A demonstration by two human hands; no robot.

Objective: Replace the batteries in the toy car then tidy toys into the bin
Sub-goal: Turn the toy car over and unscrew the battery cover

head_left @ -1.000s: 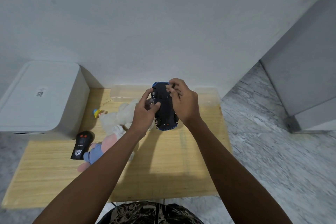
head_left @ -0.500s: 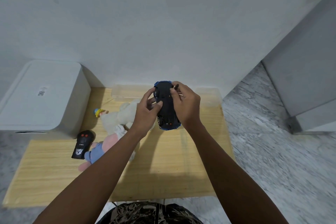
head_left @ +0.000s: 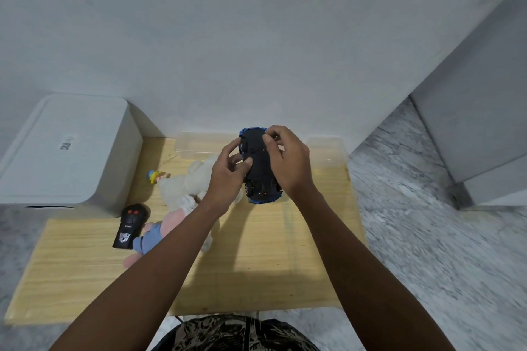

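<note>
Both the left hand (head_left: 228,177) and right hand (head_left: 288,162) gripped the upturned toy car (head_left: 258,168) above the bench (head_left: 256,251); battery work seemingly unfinished; plush toys (head_left: 182,188) and remote (head_left: 129,226) remained untidied.

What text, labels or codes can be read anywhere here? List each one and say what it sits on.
None can be read for certain.
Sticker on the white box lid: a printed code and small lines, too small to read.
Black remote control: a short white word and a white emblem below it, both blurred.
Underside of the toy car, held by the left hand and right hand: no lettering visible.
</note>
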